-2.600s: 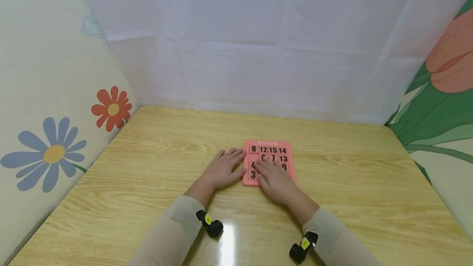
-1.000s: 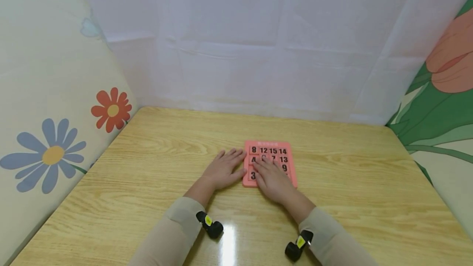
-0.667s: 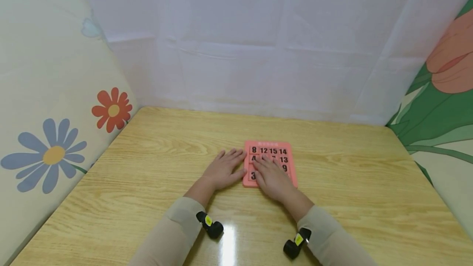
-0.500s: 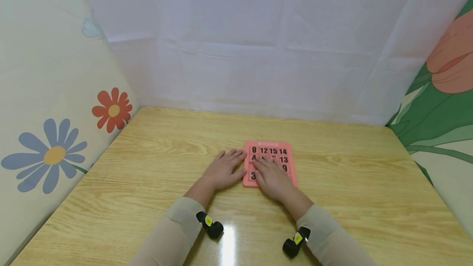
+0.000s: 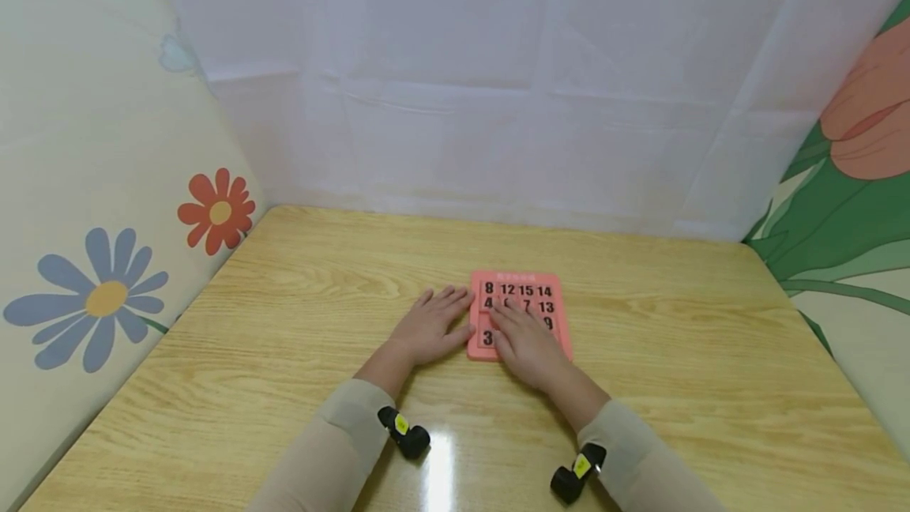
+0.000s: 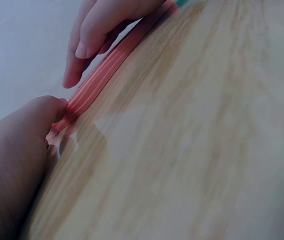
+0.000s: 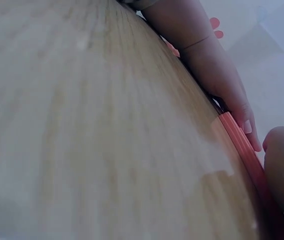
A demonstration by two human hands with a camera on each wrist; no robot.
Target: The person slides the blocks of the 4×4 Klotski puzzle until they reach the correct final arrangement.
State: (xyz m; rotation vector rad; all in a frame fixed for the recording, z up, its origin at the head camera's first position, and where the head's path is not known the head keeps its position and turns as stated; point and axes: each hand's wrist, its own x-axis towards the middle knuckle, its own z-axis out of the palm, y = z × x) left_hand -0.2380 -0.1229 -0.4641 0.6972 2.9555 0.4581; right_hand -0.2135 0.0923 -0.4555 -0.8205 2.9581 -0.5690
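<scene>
A pink number sliding puzzle [image 5: 565, 330] lies flat on the wooden table in the head view. My left hand [image 5: 424, 330] rests at its left edge, fingers extended, with fingertips and thumb touching the frame. Over the lower middle of the board lies my right hand [image 5: 529, 346], its fingertips on the tiles and nothing gripped. The top row reads 8, 12, 15, 14; below, 4, 7 and 13 show, and 9 and 3 lower down. Other tiles are hidden under the right hand. In the left wrist view, my left thumb [image 6: 37, 117] meets the puzzle's side [image 6: 99, 80].
Wood-grain table [image 5: 284, 283] surrounds the puzzle. A white cloth [image 5: 455, 101] hangs behind it, with flower-printed panels [image 5: 107, 299] at the sides. Black wrist cameras [image 5: 405, 433] are strapped over both beige sleeves.
Tile 4 has slid up from the third row to the second row in the left column. The right hand has shifted slightly; the left hand stays put.
</scene>
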